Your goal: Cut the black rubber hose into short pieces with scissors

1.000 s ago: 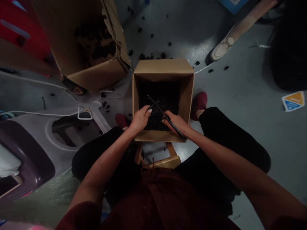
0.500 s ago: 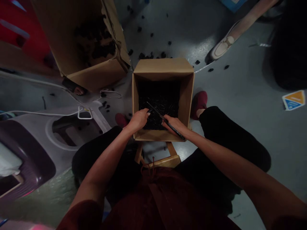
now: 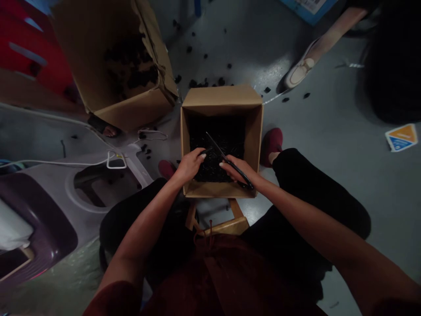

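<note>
My right hand (image 3: 239, 167) is closed around a long, slim cutting tool (image 3: 237, 167) with a black handle and a thin pointed blade; I cannot tell whether it is a knife or scissors. The blade points up and left over an open cardboard box (image 3: 222, 96). In my left hand (image 3: 191, 166), thumb and fingers pinch a small black piece (image 3: 206, 151), close to the blade but apart from it. Both hands are over the near part of the box. Inside, a mass of small black pieces (image 3: 215, 169) covers the bottom, its details dark.
A larger open carton (image 3: 128, 109) with black pieces stands at upper left. Black bits (image 3: 221, 81) lie scattered on the floor. At left are a grey plastic stool (image 3: 131, 153) and a white cord (image 3: 66, 163). Another person's shoe (image 3: 297, 74) is at upper right.
The tool's tip has tilted upward and slightly right. My left hand still pinches a black piece near it. The whole view has shifted slightly.
</note>
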Motion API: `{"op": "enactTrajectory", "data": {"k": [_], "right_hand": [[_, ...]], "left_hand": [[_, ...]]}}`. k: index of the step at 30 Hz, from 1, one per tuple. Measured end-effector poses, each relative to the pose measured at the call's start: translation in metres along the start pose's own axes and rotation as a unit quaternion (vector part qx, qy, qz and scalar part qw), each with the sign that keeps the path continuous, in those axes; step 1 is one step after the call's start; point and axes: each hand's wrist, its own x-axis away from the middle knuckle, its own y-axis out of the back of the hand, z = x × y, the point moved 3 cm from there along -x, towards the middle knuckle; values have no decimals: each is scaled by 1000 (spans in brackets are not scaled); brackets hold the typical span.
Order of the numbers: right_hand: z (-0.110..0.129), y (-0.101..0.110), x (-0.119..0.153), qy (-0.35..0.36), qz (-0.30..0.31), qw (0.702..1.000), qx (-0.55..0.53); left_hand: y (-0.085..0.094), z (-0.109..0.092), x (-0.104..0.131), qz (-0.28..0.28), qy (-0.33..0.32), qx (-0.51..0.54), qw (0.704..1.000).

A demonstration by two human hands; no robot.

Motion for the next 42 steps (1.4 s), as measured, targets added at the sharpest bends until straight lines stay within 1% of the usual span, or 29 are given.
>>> {"op": "enactTrajectory", "data": {"k": [2,4,6,9,11,15,18,22,28,32,39,42], "right_hand": [[6,6,0,1,-4,998,-56],[10,11,-2,14,-21,996,-84],[10,14,-3,29,-38,993,-108],[9,16,-6,48,-57,987,-144],[9,18,-6,69,-72,980,-174],[18,30,-6,115,-95,950,-276],[30,41,-5,136,-104,937,-305],[39,47,-4,155,-94,941,-286],[36,44,-6,158,-110,958,-213],[37,44,-7,163,-109,958,-210],[33,55,-11,136,-126,949,-254],[30,56,-14,133,-129,944,-272]], "left_hand": [[3,-6,1,-4,38,131,991],[5,-12,2,-1,63,246,967],[7,-17,4,4,65,330,942],[8,-23,6,19,60,402,914],[6,-26,7,34,57,420,905],[-1,-30,10,63,59,417,905],[-8,-31,12,83,67,406,907],[-15,-30,13,104,76,400,907],[-21,-29,13,121,70,387,911],[-19,-30,12,129,72,370,917],[-3,-34,14,134,76,295,943],[0,-35,17,127,87,286,946]]}}
